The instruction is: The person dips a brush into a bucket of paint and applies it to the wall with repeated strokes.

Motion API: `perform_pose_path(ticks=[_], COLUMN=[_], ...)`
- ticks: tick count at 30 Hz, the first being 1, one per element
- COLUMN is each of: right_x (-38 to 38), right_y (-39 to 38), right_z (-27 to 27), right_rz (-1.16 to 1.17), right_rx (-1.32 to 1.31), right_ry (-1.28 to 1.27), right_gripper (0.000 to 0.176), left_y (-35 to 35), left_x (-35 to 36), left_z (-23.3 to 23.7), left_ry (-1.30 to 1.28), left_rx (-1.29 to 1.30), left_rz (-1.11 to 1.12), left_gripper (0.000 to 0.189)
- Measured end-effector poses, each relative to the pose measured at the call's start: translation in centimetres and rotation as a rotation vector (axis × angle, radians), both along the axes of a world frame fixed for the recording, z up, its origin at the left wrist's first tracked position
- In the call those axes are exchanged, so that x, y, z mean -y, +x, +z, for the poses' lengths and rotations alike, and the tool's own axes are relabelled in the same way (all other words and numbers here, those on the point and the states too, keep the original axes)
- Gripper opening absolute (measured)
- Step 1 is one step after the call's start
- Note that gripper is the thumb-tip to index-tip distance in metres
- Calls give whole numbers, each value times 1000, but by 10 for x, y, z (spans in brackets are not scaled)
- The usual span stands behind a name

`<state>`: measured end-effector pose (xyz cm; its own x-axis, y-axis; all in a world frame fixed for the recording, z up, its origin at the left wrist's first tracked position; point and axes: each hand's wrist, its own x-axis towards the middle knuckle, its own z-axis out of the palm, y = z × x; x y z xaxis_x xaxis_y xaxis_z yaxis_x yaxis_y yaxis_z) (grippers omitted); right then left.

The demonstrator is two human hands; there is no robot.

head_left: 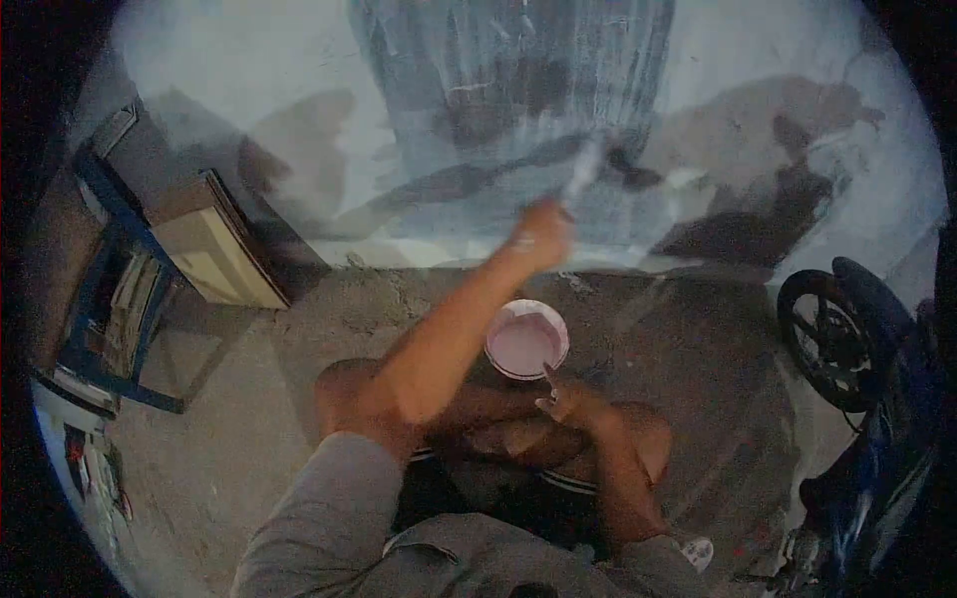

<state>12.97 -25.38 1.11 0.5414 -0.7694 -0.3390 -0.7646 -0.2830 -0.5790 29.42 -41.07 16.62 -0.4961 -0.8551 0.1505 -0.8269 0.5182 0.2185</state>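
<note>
I squat facing a wall (758,90) with a blue-grey painted patch (518,90). My left hand (543,235) reaches forward and grips a paintbrush (586,171), blurred, its tip against the lower part of the patch. My right hand (566,401) rests on my knee and holds the near rim of a small round pot (526,341) of pale pink paint, which sits between my knees just above the concrete floor.
A motorbike's wheel (827,339) and blue body stand close on the right. On the left a blue metal frame (110,299) and a tilted cream box (214,249) lean by the wall. Rough concrete floor (249,399) lies beneath me.
</note>
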Motion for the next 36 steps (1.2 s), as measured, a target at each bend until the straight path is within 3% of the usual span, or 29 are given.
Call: perform_pose_path(ticks=[2, 3, 5, 6, 8, 10, 11, 13, 15, 16, 17, 18, 20, 21, 23, 25, 28, 30, 31, 32, 33, 35, 36], right_x=[-4, -5, -6, -3, -4, 0, -1, -4, -3, -2, -1, 0, -2, 1, 4, 4, 4, 1, 2, 2, -2, -4, -4], right_y=[1, 1, 4, 7, 12, 10, 11, 17, 16, 14, 11, 10, 8, 8, 9, 12, 7, 4, 3, 4, 3, 5, 7], right_z=[12, 17, 32, 43, 39, 11, 6, 3, 17, 22, 22, 20, 10, 3, 8, 23, 9, 2, 1, 10, 26, 31, 25], right_rz=[3, 7, 17, 22, 36, 115, 114, 75, 49, 26, 11, 6, -4, 2, 8, -9, 23, 27, 28, 35, 29, 31, 67], right_rx=[24, 3, -5, -28, -55, -30, -35, -16, 30, 84, 79, 54, 25, -20, -72, -55, -18, 6, 29, 39, 33, 31, 16], right_ry=[48, 22, -4, 71, 151, -98, -99, -100, -3, 95, 91, 72, 66, 50, 36, 69, 25, -10, -43, -43, 6, 60, -12], right_gripper=[72, 72, 71, 72, 73, 69, 69, 69, 69, 70, 70, 71, 71, 72, 72, 71, 72, 72, 72, 72, 72, 72, 71], left_y=[63, 100, 182, 215, 263, 275, 268, 206, 158, 78, 61, 28, -35, -58, -87, -102, -64, -3, 30, 65, 97, 202, 215], left_x=[-16, -23, -37, -42, -46, -35, -32, -18, 19, -13, 14, 4, -10, -10, -3, 33, 30, 19, 8, -12, -19, -16, -26], left_z=[0, -11, -51, -65, -86, -85, -74, -52, -79, -7, -30, -10, 9, 9, 21, -5, 16, 18, 31, 43, 26, -32, -34], left_ry=[298, 247, -168, -140, 128, -73, -184, -224, -436, -346, -282, -264, -161, -78, -35, -101, 19, -176, 57, 211, 27, -228, -280], left_rx=[-612, -744, -614, -730, -1385, -407, 45, 161, -220, 94, -100, -47, -224, -456, -271, -227, -338, -373, -383, -513, -540, -346, -331], left_rz=[434, 550, 521, 591, 778, 699, 612, 548, 424, 442, 309, 275, 257, 271, -85, -129, 10, 138, 357, 420, 495, 320, 321], left_gripper=[20, 21, 22, 23, 23, 22, 22, 24, 22, 21, 19, 16, 15, 16, 16, 16, 16, 20, 27, 29, 29, 23, 21])
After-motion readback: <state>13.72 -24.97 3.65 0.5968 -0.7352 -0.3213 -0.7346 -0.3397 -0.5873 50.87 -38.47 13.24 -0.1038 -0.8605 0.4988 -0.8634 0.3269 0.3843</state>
